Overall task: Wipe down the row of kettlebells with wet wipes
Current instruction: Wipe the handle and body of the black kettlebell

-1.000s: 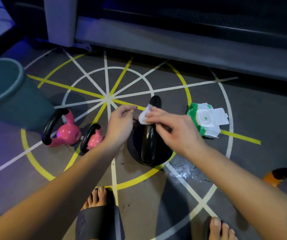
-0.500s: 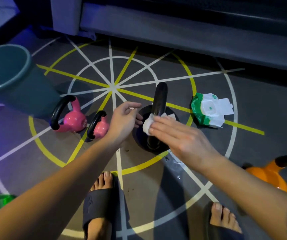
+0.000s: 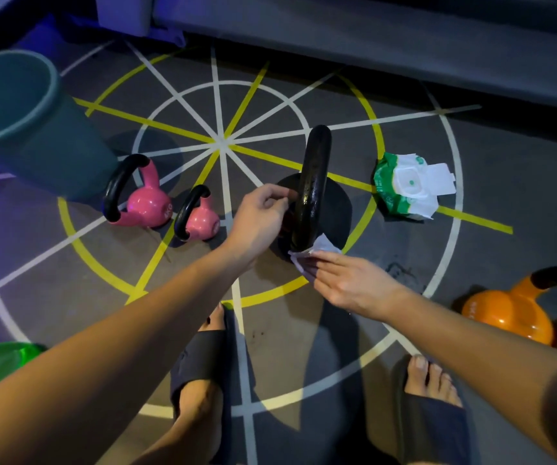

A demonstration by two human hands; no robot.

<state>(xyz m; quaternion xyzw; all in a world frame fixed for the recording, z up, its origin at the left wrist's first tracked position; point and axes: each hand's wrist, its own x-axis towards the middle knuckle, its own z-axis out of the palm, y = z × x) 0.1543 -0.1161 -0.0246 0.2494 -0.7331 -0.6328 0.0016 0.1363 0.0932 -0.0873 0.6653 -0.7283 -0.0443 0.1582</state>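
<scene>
Your right hand [image 3: 347, 283] pinches the wet wipe [image 3: 307, 260] on the black kettlebell [image 3: 314, 182], at the near foot of its handle, whose arc runs straight away from you; your left hand [image 3: 260, 219] curls at the handle's left, grip unclear; the wipe has slid down from mid-handle.
</scene>
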